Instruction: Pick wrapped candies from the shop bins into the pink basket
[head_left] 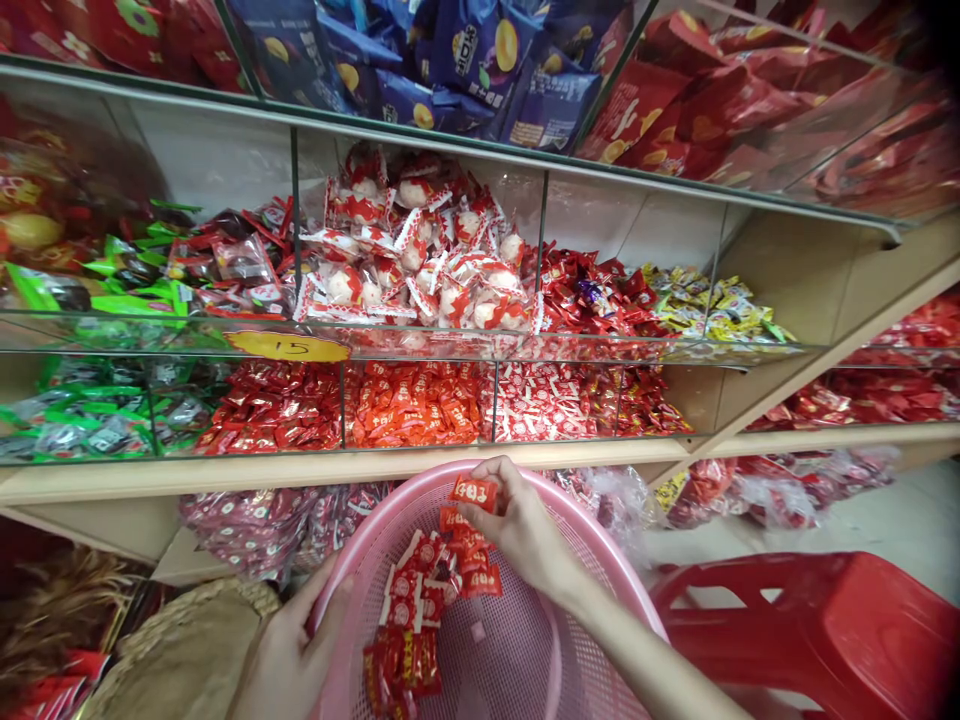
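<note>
One pink basket (pixel 465 660), between the two hands. Left hand (pixel 289 645) curled over its near-left rim, thumb inside, fingers mostly out of sight outside; probably gripped there to steady it. Right hand (pixel 525 530) reaches over the far side, half closed, thumb and fingers nearly together on the top orange packet (pixel 474 490); pinched at one edge, likely so it stays flat and readable.

Sweets sit left of the right hand, in a loose strip curving toward the left hand, probably kept by kind: about four more orange packets (pixel 480 580) just below its fingers, then several white-and-red packets (pixel 403 595), overlapping, no exact count, then roughly three dark red packets (pixel 420 660) with yellow print, nearest the left hand.

Beyond both hands, one wooden shelf unit (pixel 225 475), glass dividers splitting sweets by type. Straight ahead of the right hand, one orange heap (pixel 416 400) and, to its right, one white-and-red heap (pixel 540 400); pieces too many to count. One yellow price tag (pixel 289 347), marked 15, faces out above and left. Blue bags (pixel 480 60) higher up, uncounted. One red stool (pixel 877 620) right of the right arm; one woven item (pixel 187 650) left of the left hand.
</note>
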